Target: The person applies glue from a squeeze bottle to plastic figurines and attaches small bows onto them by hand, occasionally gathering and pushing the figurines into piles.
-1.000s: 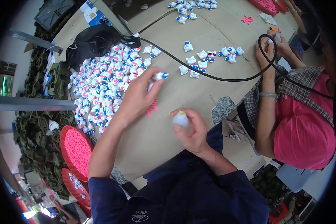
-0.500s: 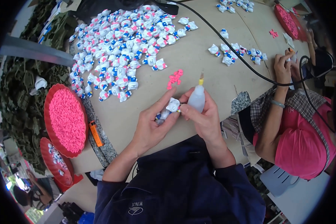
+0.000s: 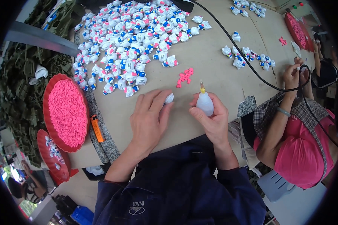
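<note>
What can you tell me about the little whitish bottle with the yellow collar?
The small, rounded, translucent whitish squeeze bottle looks like soft plastic. Its body narrows to a yellow collar, topped by a thin, needle-like tip. The person's right hand grips it, thumb across its lower part. The tip points away from the person, leaning slightly left. It is nearer the person than the small bright-pink pieces, and to their right. How full it is cannot be told.

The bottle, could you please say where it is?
In the head view, the bottle is in the right hand, below and right of the small pink pile.
</note>
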{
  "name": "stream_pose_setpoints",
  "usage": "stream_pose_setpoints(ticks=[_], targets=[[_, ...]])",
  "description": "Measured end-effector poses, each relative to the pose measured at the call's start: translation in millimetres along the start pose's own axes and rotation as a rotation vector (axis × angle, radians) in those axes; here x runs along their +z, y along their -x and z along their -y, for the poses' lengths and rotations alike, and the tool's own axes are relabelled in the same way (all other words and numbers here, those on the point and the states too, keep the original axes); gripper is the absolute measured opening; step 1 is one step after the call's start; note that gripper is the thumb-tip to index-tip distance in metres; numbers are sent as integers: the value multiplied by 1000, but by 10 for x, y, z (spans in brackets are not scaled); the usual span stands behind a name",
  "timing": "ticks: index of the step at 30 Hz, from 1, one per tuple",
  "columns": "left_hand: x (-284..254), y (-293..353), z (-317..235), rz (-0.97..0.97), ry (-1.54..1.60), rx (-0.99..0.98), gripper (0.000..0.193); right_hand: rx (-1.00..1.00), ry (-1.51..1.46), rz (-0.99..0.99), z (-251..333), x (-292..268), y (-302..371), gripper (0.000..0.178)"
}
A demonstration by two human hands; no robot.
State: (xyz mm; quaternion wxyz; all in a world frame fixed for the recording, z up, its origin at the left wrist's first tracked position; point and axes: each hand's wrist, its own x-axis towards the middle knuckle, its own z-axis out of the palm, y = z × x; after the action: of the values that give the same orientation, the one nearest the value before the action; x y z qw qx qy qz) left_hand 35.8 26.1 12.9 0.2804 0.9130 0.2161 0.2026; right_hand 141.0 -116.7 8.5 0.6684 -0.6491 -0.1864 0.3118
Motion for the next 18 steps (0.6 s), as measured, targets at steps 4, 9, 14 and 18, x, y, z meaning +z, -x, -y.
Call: stream_pose_setpoints(ticks=[4, 9, 14, 18], targets=[[14, -86, -43, 94, -92, -99, 32, -21, 77, -17, -40, -20, 46, 34], [2, -103, -67, -23, -242, 71, 32, -119, -27, -147, -18, 20, 95, 34], [-110, 47, -125, -26, 411, -143, 32, -312, 158, -91, 58, -147, 173, 37], [-177, 221, -133, 185, 1137, -478, 28, -489, 361, -39, 182, -216, 206, 36]])
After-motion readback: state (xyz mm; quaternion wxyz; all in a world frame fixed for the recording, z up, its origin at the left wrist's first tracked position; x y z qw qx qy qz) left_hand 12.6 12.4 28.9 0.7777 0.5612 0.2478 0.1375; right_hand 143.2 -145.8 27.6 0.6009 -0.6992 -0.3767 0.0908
